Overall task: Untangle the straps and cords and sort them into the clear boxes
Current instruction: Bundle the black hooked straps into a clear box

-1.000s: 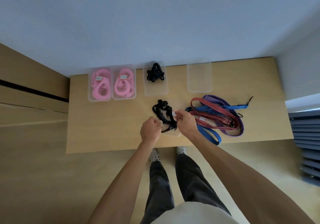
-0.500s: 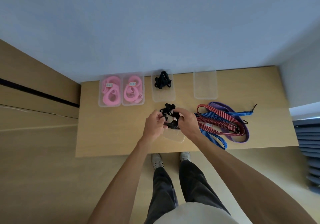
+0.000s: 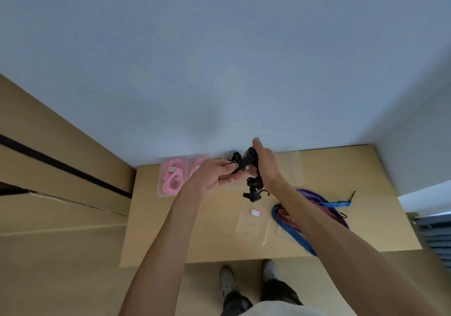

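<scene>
A black strap point(image 3: 253, 188) with buckles hangs in the air above the wooden table point(image 3: 341, 169). My right hand point(image 3: 264, 164) grips its upper bundle, and the lower end dangles beneath. My left hand point(image 3: 214, 176) pinches a black buckle at the strap's left end. Below the hands lies a clear box point(image 3: 252, 225) with a small red-edged label. A tangle of blue, red-striped and purple straps point(image 3: 314, 210) lies on the table at the right, partly hidden by my right forearm.
Two clear boxes holding pink cords point(image 3: 172, 177) stand at the table's back left against the wall. Another clear box point(image 3: 292, 169) sits at the back behind my right hand. My shoes point(image 3: 228, 281) show below the table's front edge.
Both hands have lifted the black strap up off the table and away from the near clear box. The camera has tilted, so the table sits lower in view.
</scene>
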`<state>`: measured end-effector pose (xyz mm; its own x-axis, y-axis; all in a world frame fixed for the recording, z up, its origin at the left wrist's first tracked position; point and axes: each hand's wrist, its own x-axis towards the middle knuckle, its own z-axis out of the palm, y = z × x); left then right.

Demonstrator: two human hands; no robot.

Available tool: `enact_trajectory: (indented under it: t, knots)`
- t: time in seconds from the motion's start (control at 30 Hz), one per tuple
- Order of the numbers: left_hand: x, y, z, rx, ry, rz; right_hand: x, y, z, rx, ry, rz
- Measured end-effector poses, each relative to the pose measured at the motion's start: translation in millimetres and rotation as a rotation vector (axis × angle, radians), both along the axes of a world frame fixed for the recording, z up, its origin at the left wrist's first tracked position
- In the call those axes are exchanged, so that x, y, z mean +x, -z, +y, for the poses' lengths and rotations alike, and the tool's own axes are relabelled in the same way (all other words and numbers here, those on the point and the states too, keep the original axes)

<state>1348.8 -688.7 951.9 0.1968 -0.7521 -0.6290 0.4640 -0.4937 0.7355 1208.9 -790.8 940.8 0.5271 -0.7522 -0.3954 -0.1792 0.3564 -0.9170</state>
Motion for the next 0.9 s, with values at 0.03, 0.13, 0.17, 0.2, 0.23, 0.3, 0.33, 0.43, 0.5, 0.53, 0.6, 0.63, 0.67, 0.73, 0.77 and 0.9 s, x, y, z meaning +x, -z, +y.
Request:
enact_trajectory:
  t: [0.03, 0.13, 0.17, 0.2, 0.23, 0.3, 0.33, 0.43, 0.5, 0.53, 0.6, 0.63, 0.67, 0.73, 0.77, 0.9]
  knots:
    - [1, -9, -1, 0.017, 0.026, -0.021, 4, -12, -3, -0.011, 0.004, -0.038]
    - [4, -32, -4, 0.001, 0.005, -0.038, 9, -40, -10, -0.05, 0.035, -0.155]
    - [6, -39, -5, -0.008, -0.025, -0.02, 10, -46, -11, -0.064, 0.051, -0.169]
    - [7, -45, -5, -0.016, -0.044, -0.011, 12, -51, -11, -0.08, 0.066, -0.171]
    - [9, -51, -6, -0.027, -0.047, -0.011, 13, -55, -11, -0.099, 0.08, -0.165]
    - [11, -59, -7, -0.059, -0.055, -0.027, 14, -58, -12, -0.133, 0.108, -0.158]
    - [12, -62, -7, -0.082, -0.07, -0.042, 15, -59, -11, -0.146, 0.12, -0.159]
    - [13, -68, -6, -0.174, -0.12, -0.081, 17, -57, -2, -0.095, 0.136, -0.17]
    - [11, -70, -8, -0.223, -0.147, -0.087, 17, -49, 11, 0.019, 0.103, -0.203]
    - [9, -70, -8, -0.238, -0.166, -0.095, 17, -45, 17, 0.068, 0.075, -0.227]
    - [7, -69, -10, -0.258, -0.242, -0.107, 16, -38, 26, 0.079, -0.003, -0.232]
    - [7, -69, -10, -0.265, -0.3, -0.107, 17, -37, 30, 0.047, -0.053, -0.196]
    - [8, -68, -10, -0.27, -0.358, -0.119, 17, -37, 34, 0.008, -0.105, -0.15]
    - [10, -67, -11, -0.266, -0.435, -0.232, 17, -39, 42, -0.049, -0.203, -0.067]
    - [11, -66, -11, -0.255, -0.443, -0.344, 17, -40, 46, -0.075, -0.259, -0.026]
    - [16, -60, -7, -0.205, -0.228, -1.018, 16, -59, 50, -0.363, -0.518, 0.288]
